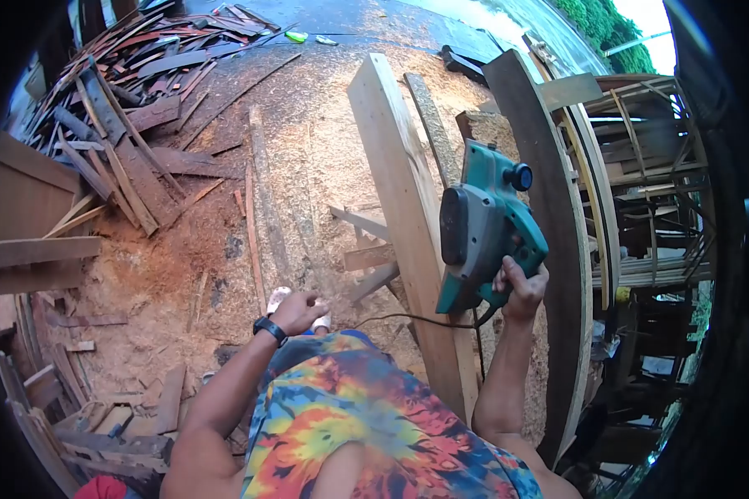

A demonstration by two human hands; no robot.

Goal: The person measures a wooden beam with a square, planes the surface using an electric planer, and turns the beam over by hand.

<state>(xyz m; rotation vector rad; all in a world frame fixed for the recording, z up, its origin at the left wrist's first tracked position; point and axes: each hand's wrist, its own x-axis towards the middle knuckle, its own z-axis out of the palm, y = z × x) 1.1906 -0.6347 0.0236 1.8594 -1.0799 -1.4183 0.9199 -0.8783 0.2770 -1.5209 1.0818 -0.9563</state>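
My right hand point(522, 287) is wrapped round the rear handle of a teal and grey electric hand planer point(483, 224). The planer is tilted on its side over a long pale timber beam point(408, 183), its black knob pointing right. A dark power cord point(408, 317) runs from the tool's rear toward my body. My left hand point(298, 314), with a black watch on the wrist, hangs in front of my waist. Its fingers are loosely curled and nothing shows in them.
A dark wide plank point(549, 191) stands right of the beam. Scrap boards point(141, 108) are heaped at the upper left. Wood shavings point(308, 166) cover the ground. On the right is a wooden rack point(649, 166) with stacked timber. More offcuts point(116, 416) lie at lower left.
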